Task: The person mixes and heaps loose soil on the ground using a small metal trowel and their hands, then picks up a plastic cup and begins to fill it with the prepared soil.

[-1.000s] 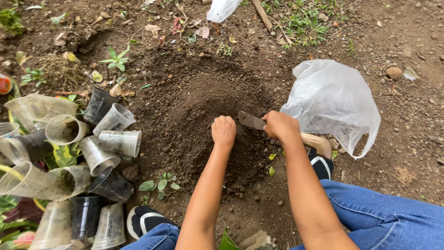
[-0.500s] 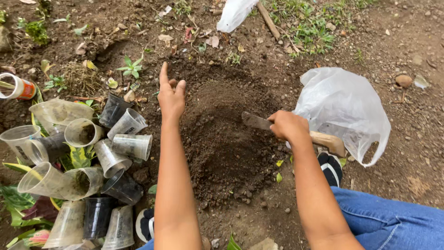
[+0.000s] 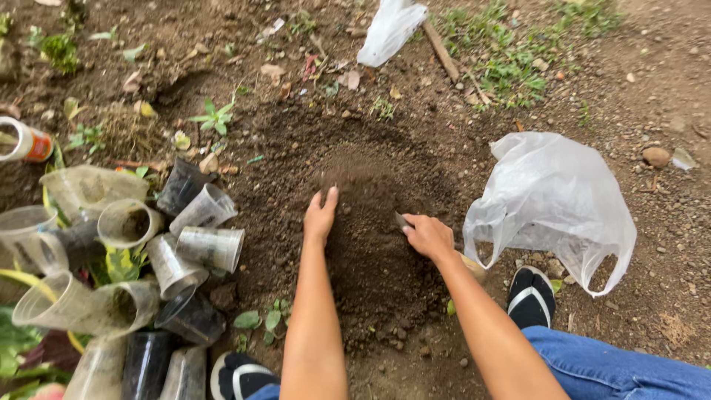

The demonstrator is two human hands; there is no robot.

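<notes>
Left hand (image 3: 321, 215): palm down on the dark loose soil, fingers held together and pointing away, holding nothing.
Right hand (image 3: 428, 235): closed around a small digging tool (image 3: 404, 221), only the grey tip of the blade showing past the fingers, just beside the left hand.
Tool handle: pale wooden end (image 3: 474, 268) poking out behind the right wrist.
Soil mound (image 3: 370, 222): dark, crumbly heap under both hands, in the middle of the bare ground.
Plastic bag (image 3: 552, 204): thin, white, see-through, crumpled and open, lying just to the right of the right hand, a little dirt inside.
Plastic cups (image 3: 148, 252): heap of clear and dark cups to the left of the left arm, most tipped on their sides, several dirty with soil.
Feet: black sandals with white straps, one (image 3: 530, 296) near the bag, one (image 3: 237, 376) at the bottom edge beside the cups.
Leg: blue jeans (image 3: 615, 367) in the lower right corner.
Second white bag (image 3: 390, 30): at the top edge, well apart from the hands, beside a stick (image 3: 442, 50).
Ground further out: small green weeds (image 3: 215, 117), dry leaves, pebbles, patch of grass (image 3: 511, 67) at upper right.
</notes>
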